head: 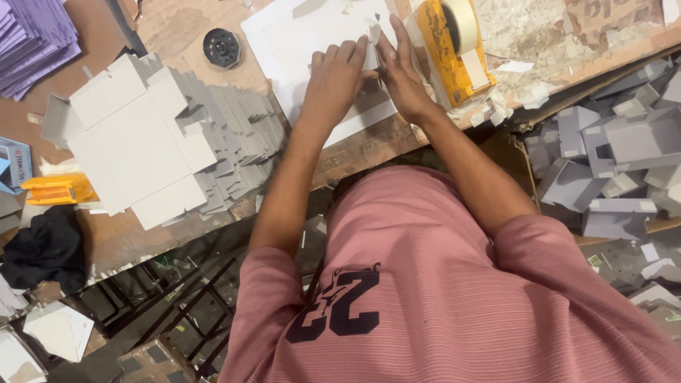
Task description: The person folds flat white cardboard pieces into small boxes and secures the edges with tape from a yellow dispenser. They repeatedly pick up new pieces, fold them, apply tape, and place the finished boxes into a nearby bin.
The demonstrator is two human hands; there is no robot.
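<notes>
Wooden bench (369, 145) — white card (298, 42) under left hand (333, 78), right hand (401, 74).

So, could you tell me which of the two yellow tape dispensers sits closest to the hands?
The upright yellow tape dispenser touching the right hand; the other yellow dispenser lies far off beyond the card stack.

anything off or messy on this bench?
Nothing damaged in hand: both hands, left and right, press a white board. The stack of grey die-cut blanks has slumped, fanning sideways toward the bench edge. Paper scraps litter the area by the yellow tape dispenser, and folded grey boxes lie heaped unevenly.
</notes>
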